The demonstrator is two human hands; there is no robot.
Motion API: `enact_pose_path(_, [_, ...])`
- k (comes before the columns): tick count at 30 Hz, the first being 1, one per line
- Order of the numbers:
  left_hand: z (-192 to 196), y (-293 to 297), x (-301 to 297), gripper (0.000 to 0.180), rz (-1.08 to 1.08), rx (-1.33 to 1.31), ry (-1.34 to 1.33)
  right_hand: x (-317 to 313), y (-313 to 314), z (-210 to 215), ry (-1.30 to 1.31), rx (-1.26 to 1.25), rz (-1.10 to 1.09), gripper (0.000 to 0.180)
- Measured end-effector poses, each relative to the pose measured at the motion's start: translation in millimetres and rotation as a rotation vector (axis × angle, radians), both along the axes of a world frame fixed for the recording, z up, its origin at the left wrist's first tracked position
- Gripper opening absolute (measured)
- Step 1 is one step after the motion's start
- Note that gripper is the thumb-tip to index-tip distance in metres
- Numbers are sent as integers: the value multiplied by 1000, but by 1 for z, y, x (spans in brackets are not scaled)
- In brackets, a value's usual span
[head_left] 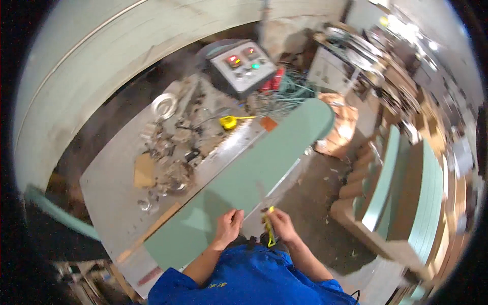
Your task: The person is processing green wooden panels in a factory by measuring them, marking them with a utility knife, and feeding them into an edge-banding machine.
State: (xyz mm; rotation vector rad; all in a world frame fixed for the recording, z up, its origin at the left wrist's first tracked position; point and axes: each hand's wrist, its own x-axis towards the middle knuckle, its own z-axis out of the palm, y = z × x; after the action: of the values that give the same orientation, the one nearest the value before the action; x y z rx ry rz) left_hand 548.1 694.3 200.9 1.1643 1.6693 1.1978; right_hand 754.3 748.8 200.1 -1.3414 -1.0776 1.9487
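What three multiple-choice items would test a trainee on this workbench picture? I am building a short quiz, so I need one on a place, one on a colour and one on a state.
1. Where does the yellow tape measure lie?
A. On the floor
B. On the bench top beyond the green panel
C. On the control box

2. What colour is the long panel on the bench?
A. Pale green
B. Red
C. White

3. What is the right hand doing?
A. Resting open on the floor
B. Holding a yellow-handled tool at the panel's edge
C. Pressing a button

Answers: 1 B, it sits among the metal clutter past the panel. 2 A, its face is pale green. 3 B, its fingers close on the yellow-handled tool, with the left hand beside it on the panel.
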Motion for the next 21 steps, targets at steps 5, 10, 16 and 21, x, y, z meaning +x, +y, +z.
enact_pose_path(5, [-26,1,-10,41,67,-202,-77,-30,139,-13,-103,77,105,38])
enact_pose_path(10, [-43,-5,21,38,301,-487,-20,-153,286,-72,-65,574,201,49])
enact_pose_path(16, [-107,-53,125,31,795,-589,-490,-248,338,-55,45,373,480,54])
enact_pose_path(21, [-203,-146,155,56,1069,-464,-653,-119,330,-89,-244,1003,277,52])
